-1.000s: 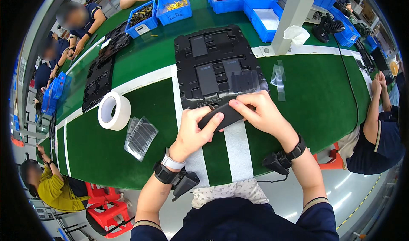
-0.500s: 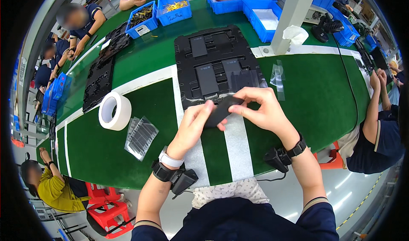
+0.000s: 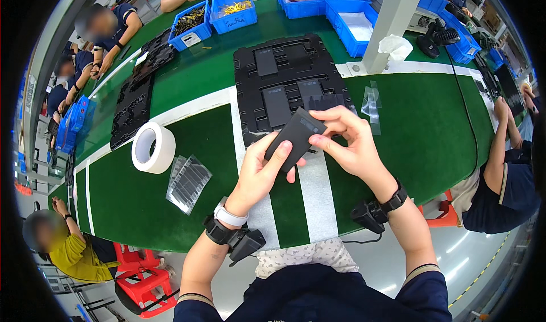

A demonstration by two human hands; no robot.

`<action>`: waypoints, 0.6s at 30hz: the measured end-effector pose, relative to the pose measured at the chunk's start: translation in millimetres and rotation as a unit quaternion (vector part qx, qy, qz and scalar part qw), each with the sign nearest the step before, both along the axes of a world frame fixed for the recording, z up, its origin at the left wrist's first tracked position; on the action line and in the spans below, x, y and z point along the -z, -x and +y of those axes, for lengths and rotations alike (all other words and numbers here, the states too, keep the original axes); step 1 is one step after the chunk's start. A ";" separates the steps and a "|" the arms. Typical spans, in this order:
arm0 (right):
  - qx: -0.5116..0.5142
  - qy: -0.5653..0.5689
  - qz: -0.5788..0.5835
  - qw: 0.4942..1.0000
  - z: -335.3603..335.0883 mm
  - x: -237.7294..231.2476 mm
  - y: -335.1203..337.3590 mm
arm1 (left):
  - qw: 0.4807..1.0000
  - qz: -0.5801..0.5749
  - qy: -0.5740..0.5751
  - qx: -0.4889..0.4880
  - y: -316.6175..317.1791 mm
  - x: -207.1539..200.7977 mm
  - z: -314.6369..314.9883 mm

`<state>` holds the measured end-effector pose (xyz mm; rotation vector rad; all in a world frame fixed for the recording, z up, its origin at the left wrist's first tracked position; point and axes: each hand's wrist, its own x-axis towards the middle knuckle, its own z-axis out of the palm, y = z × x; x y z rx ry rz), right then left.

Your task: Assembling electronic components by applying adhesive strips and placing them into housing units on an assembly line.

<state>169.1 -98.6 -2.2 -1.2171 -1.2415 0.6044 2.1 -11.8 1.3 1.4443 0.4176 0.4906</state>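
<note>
Both hands hold one flat black rectangular plastic panel (image 3: 294,137) above the green table (image 3: 432,134).
Left hand (image 3: 259,174) supports below, right hand (image 3: 347,143) pinches the top edge; advise edge-only contact, panel level.

Navy sleeves, bare forearms — white watch, black strapped devices on both wrists.

Tape roll (image 3: 153,147) lay left of black tray (image 3: 290,74); clear bags (image 3: 188,181) just below-right of roll; blue bins (image 3: 219,15) beyond tray.

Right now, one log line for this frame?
left hand: holds black slab | right hand: holds same slab | below: black tray | table: green
</note>
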 end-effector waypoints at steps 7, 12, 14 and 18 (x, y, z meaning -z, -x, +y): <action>0.048 -0.001 0.086 0.995 1.9 2.8 1.8 | 1.000 -0.006 0.005 0.017 -1.1 7.1 4.5; 0.000 0.052 0.154 0.987 2.4 3.1 -1.7 | 1.000 0.005 0.017 0.015 -1.6 7.2 6.5; -0.042 0.143 0.166 0.975 3.4 -0.6 -1.6 | 0.999 -0.021 0.025 -0.010 -4.7 8.3 6.4; -0.100 0.141 0.139 0.975 4.9 3.5 0.4 | 0.998 -0.037 0.019 -0.044 -6.2 11.3 9.9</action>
